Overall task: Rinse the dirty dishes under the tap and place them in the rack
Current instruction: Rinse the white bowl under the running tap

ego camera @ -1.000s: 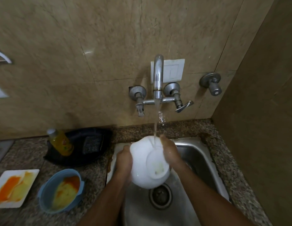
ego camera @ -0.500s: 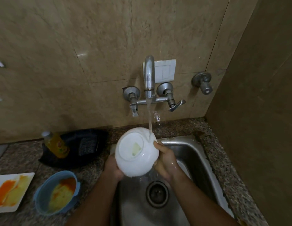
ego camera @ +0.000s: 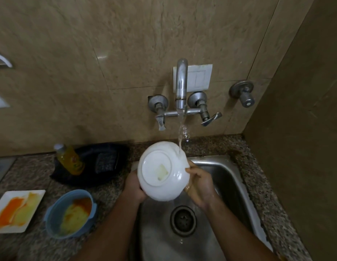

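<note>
You are holding the white bowl point(ego camera: 162, 172) upturned over the sink point(ego camera: 228, 178), its flat underside facing up toward you and its mouth turned down and away, so the axis through base and mouth is running roughly along your line of sight. The left hand point(ego camera: 134, 188) is lying at the bowl's lower left, its fingers going out of view beneath the bowl, where they appear to be wrapping the rim, though the grip itself is hidden. The right hand point(ego camera: 199, 183) is lying on the bowl's right flank, its fingers curling against the wall and the thumb pressing near the shoulder. Both hands are touching the bowl, so neither is nearer. The stream from the tap point(ego camera: 181, 85) is striking the bowl's upper right shoulder, just above your right fingers, and is running down over that hand. The bowl is looking glossy and wet, with a pale yellowish square mark at the middle of its base ring; whether that is a sticker or residue cannot be told. The coming turn probably depends on bringing the rest of the outer wall under the stream. A blue bowl point(ego camera: 70, 213) and a white square plate point(ego camera: 17, 210), both smeared orange and yellow, are waiting on the counter point(ego camera: 32, 176) to the left; no rack is showing.
</note>
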The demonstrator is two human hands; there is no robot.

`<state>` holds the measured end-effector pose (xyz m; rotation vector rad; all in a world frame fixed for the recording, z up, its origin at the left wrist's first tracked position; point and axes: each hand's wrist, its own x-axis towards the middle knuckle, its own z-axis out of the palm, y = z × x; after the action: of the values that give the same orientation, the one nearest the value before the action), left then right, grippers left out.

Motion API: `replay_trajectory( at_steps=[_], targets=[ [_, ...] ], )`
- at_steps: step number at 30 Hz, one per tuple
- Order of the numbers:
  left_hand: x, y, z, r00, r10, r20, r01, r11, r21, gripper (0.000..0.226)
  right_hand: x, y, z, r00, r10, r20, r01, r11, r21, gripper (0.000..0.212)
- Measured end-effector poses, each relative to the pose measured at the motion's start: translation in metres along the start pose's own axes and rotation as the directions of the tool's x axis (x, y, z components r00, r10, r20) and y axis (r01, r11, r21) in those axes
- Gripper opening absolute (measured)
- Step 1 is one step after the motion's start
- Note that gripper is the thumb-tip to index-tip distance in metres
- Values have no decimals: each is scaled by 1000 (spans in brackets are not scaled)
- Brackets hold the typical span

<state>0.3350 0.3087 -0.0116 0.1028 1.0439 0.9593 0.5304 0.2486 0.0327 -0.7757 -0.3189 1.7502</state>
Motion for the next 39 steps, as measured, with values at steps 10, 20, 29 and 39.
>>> replay_trajectory(
  at_steps=[10,20,29,39],
  targets=[
    [-7,2,29,997,53,61,-53,999,-8,30,10,-19,9,999,4,-50,5,985,173,42],
    [-14,6,67,996,-36,76,47,989,-144,45,6,-27,-18,986,-72,-151,127,909,396,89],
    [-20,-1,90,988,-8,152,12,1000,-24,41,3,-36,-42,963,-91,-252,190,896,402,68],
    [-38,-1,75,968,-29,250,7,996,86,39,-1,-21,-52,893,-21,-449,203,910,362,43]
  ],
)
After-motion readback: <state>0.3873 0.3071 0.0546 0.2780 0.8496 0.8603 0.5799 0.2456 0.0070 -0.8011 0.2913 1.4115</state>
